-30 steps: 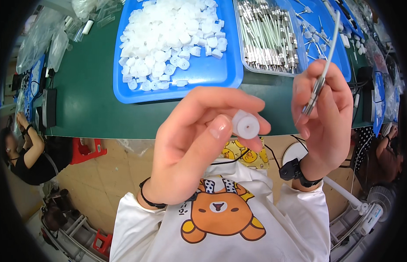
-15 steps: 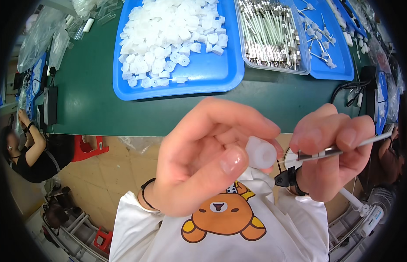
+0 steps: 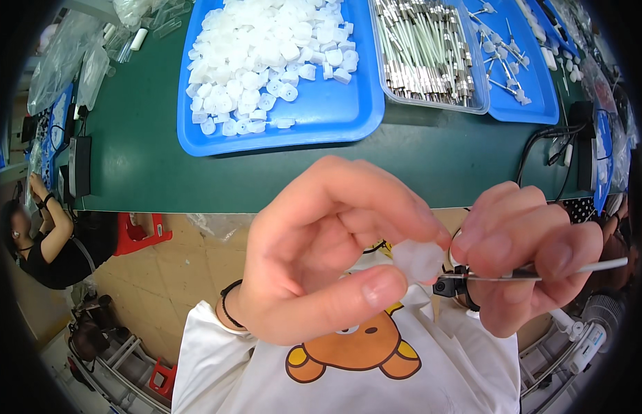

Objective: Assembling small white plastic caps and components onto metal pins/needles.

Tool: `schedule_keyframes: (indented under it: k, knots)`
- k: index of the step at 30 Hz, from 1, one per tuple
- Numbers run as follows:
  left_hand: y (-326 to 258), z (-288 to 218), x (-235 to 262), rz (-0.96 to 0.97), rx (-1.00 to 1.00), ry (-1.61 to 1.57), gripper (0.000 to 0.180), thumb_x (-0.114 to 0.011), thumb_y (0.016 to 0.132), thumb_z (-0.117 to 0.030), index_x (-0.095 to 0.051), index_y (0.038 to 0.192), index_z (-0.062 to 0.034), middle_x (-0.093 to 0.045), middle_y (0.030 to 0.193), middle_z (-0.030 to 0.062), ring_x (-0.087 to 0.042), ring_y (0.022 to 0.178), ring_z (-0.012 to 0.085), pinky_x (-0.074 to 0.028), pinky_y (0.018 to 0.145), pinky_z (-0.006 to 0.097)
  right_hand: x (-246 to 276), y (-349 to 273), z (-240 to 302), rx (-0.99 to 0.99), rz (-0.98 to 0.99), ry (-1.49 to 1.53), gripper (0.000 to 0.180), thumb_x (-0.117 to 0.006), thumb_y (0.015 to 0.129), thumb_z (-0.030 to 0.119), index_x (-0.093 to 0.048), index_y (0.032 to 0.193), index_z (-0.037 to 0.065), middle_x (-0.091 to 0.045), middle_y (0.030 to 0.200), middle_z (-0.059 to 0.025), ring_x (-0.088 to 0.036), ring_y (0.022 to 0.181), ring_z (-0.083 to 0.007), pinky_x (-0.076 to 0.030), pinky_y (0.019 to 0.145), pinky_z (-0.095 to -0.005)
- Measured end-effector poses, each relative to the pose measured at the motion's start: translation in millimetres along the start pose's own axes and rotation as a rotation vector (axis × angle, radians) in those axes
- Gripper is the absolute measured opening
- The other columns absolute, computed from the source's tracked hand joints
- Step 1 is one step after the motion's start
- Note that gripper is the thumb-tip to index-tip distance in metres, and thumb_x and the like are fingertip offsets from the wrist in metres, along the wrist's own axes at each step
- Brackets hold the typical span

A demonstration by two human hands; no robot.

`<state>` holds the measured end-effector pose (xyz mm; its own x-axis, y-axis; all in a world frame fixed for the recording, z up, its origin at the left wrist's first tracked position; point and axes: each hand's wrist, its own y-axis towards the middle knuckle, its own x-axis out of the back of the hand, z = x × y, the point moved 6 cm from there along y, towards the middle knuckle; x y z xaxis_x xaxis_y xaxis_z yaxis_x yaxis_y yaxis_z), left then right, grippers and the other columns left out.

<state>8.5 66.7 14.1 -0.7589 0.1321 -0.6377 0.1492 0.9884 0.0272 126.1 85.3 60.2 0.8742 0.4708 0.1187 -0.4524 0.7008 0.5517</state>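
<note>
Clear plastic bags [image 3: 73, 62] lie crumpled at the far left end of the green table [image 3: 148, 159], one near the top edge [image 3: 131, 10] bunched and glossy; no labels, signs or screens can be made out

Green counter [image 3: 148, 159] carries a blue tray [image 3: 335, 121] heaped with white plastic caps [image 3: 266, 55]. Beside it, a clear tray [image 3: 473, 103] of metal-tipped rods [image 3: 421, 48]. Black cables [image 3: 548, 148] at right.
</note>
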Motion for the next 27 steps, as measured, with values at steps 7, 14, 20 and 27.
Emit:
schedule_keyframes:
  k: [7,14,20,27]
  knots:
    - [0,0,0,0.019,-0.006,0.002,0.029,-0.058,0.069,-0.023,-0.044,0.084,-0.0012,-0.048,0.079,0.0163,-0.053,0.067,0.0181,-0.045,0.064,0.026,-5,9,6,-0.048,0.303,-0.16,0.027,-0.053,0.074,0.013,-0.034,0.091,0.006,-0.052,0.07,-0.0076,-0.049,0.06,-0.0184,-0.039,0.052,-0.0298]
    - [-1,1,3,0.004,-0.02,0.011,0.03,-0.057,0.069,-0.024,-0.048,0.083,0.0008,-0.049,0.077,0.0171,-0.053,0.063,0.0181,-0.044,0.059,0.025,-4,-5,10,0.097,0.075,-0.277,0.028,-0.051,0.074,0.01,-0.033,0.095,0.007,-0.052,0.073,-0.0072,-0.05,0.062,-0.0189,-0.037,0.053,-0.0304]
    - [1,2,3,-0.005,0.001,0.027,0.03,-0.057,0.069,-0.024,-0.049,0.082,0.0014,-0.049,0.077,0.0167,-0.053,0.063,0.0177,-0.044,0.058,0.024,-7,-4,17,0.108,0.084,-0.379,0.032,-0.053,0.073,0.008,-0.032,0.098,0.008,-0.052,0.077,-0.0067,-0.051,0.063,-0.02,-0.036,0.053,-0.0309]
    - [-2,4,6,-0.061,0.022,0.021,0.031,-0.057,0.069,-0.025,-0.049,0.082,0.0017,-0.049,0.077,0.0162,-0.052,0.061,0.0161,-0.043,0.057,0.024,-15,-8,12,0.222,0.014,-0.439,0.031,-0.052,0.074,0.009,-0.032,0.097,0.009,-0.05,0.08,-0.0051,-0.051,0.065,-0.0206,-0.036,0.052,-0.0308]
